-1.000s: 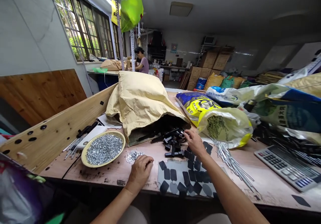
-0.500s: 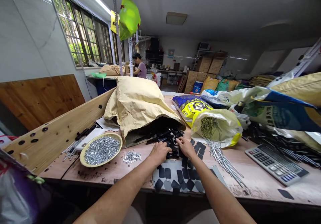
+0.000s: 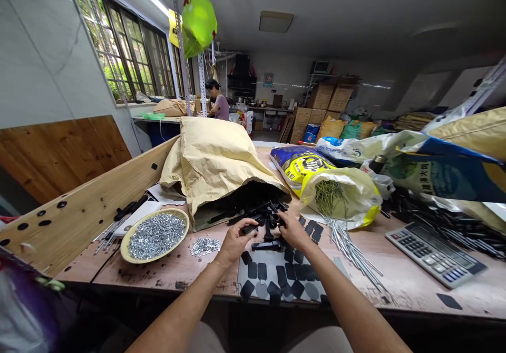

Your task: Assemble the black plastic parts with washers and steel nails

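Note:
My left hand is lifted a little off the wooden bench, its fingers pinched on a black plastic part. My right hand is closed among the pile of black plastic parts that spills from the open tan paper sack; what it grips is hidden. Another black part lies flat between the two hands. A grey sheet with black pads sits just in front of both hands. A small heap of washers lies left of my left hand.
A yellow bowl of washers stands at left beside a raised wooden board. A plastic bag of long screws spills rods at right. A calculator lies far right. Another person works at a far table.
My left hand went from the washers to the black parts and has lifted one. My right hand stayed at the pile. The camera shifted slightly.

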### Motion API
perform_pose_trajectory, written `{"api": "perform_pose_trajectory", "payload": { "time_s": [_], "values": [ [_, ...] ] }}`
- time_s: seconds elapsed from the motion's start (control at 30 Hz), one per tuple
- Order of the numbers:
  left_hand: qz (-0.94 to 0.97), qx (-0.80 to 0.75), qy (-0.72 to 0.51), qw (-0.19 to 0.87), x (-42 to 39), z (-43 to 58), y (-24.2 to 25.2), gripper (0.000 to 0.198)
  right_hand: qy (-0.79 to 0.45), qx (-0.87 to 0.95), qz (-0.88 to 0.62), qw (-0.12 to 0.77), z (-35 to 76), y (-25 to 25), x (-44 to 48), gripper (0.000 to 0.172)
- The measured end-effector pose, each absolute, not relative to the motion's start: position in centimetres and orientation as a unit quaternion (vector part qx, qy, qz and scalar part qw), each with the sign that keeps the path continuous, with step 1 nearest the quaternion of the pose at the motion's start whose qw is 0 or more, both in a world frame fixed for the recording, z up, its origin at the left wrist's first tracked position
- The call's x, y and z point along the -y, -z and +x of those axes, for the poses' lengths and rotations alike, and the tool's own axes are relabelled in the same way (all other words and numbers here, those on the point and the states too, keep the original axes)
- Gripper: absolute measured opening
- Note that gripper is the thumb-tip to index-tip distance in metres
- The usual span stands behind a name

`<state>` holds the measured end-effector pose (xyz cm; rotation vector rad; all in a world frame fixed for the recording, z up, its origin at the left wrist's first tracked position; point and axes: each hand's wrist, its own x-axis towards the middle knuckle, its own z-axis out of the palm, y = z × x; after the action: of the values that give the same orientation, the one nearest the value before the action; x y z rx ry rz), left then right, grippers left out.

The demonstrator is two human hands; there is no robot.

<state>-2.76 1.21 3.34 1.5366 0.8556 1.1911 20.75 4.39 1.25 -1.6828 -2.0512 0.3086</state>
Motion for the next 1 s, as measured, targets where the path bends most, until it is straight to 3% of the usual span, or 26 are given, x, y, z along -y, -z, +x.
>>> {"api": "perform_pose_trajectory", "payload": {
  "time_s": [0.1,0.27,0.37,0.53,0.67,0.83,1.0],
  "values": [
    [0.554,-0.344,-0.496,0.573,-0.5,-3.6,-3.3,0.027,-0.106,0.794,-0.571,0.181,19.3,-2.1,-4.4,0.052],
    [0.466,-0.308,-0.488,0.670,1.1,-5.0,-4.1,0.042,-0.122,0.826,-0.525,0.165,18.0,-2.4,-4.7,0.041],
    [0.444,-0.310,-0.495,0.680,1.4,-5.5,-4.4,0.028,-0.147,0.820,-0.513,0.209,18.0,-2.2,-5.1,0.039],
    [0.573,-0.406,-0.486,0.520,0.5,-4.6,-3.0,0.017,-0.188,0.764,-0.528,0.320,19.7,-2.4,-5.7,0.029],
    [0.758,-0.417,-0.368,0.342,0.1,-2.4,-2.1,0.045,-0.177,0.728,-0.558,0.356,21.9,-2.8,-6.0,0.037],
    [0.830,-0.465,-0.222,0.215,0.1,0.6,-2.4,0.038,-0.127,0.748,-0.584,0.287,22.9,-2.7,-6.0,0.028],
    [0.808,-0.479,-0.244,0.242,-0.5,0.9,-2.7,0.019,-0.111,0.790,-0.577,0.173,22.1,-2.5,-5.9,0.048]
  ]
}}
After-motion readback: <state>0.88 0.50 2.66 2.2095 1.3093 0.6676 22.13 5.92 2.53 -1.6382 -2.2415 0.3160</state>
